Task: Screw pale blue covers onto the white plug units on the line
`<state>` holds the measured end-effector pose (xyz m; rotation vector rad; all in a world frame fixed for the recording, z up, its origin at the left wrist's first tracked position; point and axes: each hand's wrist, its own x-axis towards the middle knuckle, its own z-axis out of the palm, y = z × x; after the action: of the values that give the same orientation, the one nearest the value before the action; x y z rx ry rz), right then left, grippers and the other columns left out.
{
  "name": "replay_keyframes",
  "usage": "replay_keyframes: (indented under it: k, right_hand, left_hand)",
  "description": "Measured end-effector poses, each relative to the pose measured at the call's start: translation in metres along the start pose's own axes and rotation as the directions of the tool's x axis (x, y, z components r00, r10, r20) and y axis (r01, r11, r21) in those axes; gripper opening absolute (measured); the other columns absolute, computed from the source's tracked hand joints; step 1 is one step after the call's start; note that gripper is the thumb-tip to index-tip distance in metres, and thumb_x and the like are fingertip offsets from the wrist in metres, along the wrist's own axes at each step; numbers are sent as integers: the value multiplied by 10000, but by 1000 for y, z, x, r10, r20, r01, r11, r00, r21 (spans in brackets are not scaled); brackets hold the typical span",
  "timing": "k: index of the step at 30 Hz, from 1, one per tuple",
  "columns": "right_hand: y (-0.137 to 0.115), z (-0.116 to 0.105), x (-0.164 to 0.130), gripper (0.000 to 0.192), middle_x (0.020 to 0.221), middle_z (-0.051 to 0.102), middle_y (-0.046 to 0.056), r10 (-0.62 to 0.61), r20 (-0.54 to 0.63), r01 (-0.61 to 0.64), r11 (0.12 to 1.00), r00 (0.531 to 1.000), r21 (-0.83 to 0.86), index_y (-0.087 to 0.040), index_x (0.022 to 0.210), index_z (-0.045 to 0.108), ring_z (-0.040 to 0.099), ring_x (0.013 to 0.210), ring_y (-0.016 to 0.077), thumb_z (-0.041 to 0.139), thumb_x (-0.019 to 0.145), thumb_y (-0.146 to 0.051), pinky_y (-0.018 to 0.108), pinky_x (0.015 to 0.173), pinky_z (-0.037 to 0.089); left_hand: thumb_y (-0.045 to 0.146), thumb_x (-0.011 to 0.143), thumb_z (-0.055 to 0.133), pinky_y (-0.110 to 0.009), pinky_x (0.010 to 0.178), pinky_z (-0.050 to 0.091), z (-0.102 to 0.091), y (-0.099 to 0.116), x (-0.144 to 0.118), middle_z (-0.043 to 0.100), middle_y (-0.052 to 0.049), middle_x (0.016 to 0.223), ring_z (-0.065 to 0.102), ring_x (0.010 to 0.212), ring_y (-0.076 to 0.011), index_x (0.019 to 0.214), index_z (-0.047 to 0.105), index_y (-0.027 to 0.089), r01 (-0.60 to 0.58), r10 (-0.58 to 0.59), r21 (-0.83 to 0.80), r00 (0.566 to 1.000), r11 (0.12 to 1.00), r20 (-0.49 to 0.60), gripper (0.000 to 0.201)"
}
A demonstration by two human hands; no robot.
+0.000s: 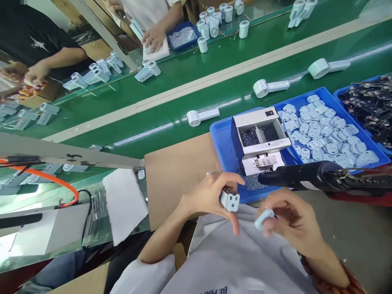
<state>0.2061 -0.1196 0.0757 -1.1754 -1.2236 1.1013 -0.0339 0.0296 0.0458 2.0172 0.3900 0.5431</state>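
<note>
My left hand point(211, 192) is closed around a pale plastic housing point(230, 201), whose squarish end with several dark holes faces me. The rest of the housing is hidden behind my fingers. To its right, my right hand point(295, 222) pinches a small rounded pale plastic cap point(263, 219), slightly blurred and apart from the housing. It resembles the pale caps point(321, 126) heaped in a blue bin. Just beyond my hands, a screw feeder point(266, 157) stands in a blue tray point(218, 134) with loose small screws point(254, 182).
A black cylindrical tool point(300, 175) juts in from the right. Cardboard point(180, 171) covers the bench beside a green conveyor point(162, 112) carrying pale handled housings point(202, 116). Dark parts point(370, 106) fill another bin. Across the belt, co-workers' hands point(154, 38) handle parts. An orange hose point(58, 179) hangs left.
</note>
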Motion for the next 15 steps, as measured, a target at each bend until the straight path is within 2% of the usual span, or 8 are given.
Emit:
replay_keyframes:
  k: [2, 3, 6, 8, 10, 13, 15]
  right_hand:
    - [0, 28, 6, 137, 936, 710, 25, -16, -42, 19, 998, 999, 62, -224, 1184, 807, 674, 669, 94, 816, 1103, -334, 186, 619, 608]
    - [0, 36, 9, 121, 1009, 706, 33, -14, -61, 18, 997, 998, 75, -248, 1195, 836, 688, 731, 88, 833, 1083, -293, 178, 639, 616]
    - [0, 39, 15, 134, 1171, 678, 67, 38, -55, -33, 996, 998, 87, -302, 1185, 905, 708, 845, 99, 861, 1059, -300, 185, 644, 631]
    - [-1, 35, 17, 113, 1092, 678, 73, 77, -7, -76, 993, 997, 93, -267, 1135, 919, 699, 797, 110, 869, 1053, -327, 201, 624, 627]
    - [-2, 33, 15, 131, 901, 651, 47, 101, 2, -100, 990, 995, 98, -221, 1097, 910, 636, 684, 96, 872, 1049, -337, 189, 583, 579]
    - [-1, 37, 7, 184, 739, 588, 8, 122, -66, -115, 988, 990, 100, -178, 1046, 854, 559, 585, 85, 852, 1063, -361, 175, 523, 492]
    - [0, 40, 3, 239, 696, 549, -4, 142, -106, -132, 987, 984, 91, -162, 985, 790, 534, 559, 87, 826, 1080, -378, 179, 502, 454]
  left_hand:
    - [935, 648, 962, -268, 594, 449, 17, -4, -3, 770, 66, 800, 673, 576, -138, 1392, 540, 274, -29, 29, 2, 999, 1000, 32, 1082]
    - [961, 644, 941, -269, 588, 439, 23, -6, -5, 775, 67, 802, 680, 576, -144, 1398, 520, 275, -32, 32, 16, 999, 999, 34, 1104]
    - [1015, 631, 897, -274, 584, 442, 36, -13, -12, 783, 59, 813, 715, 596, -172, 1429, 488, 276, -22, 21, 68, 1000, 997, 22, 1161]
    - [1027, 642, 884, -278, 584, 457, 42, -16, -15, 780, 58, 800, 712, 577, -179, 1430, 501, 278, -39, 39, 91, 999, 995, -2, 1153]
    - [1028, 682, 867, -290, 615, 500, 47, -17, -16, 800, 36, 826, 726, 588, -192, 1433, 522, 280, -70, 75, 134, 997, 989, -33, 1115]
    - [1003, 801, 815, -315, 671, 553, 53, -15, -11, 835, -11, 903, 776, 655, -217, 1489, 529, 267, -163, 180, 242, 982, 956, -49, 1047]
    - [954, 896, 780, -316, 640, 531, 55, -12, -6, 843, -20, 924, 778, 656, -212, 1530, 510, 246, -231, 262, 305, 963, 924, -63, 988]
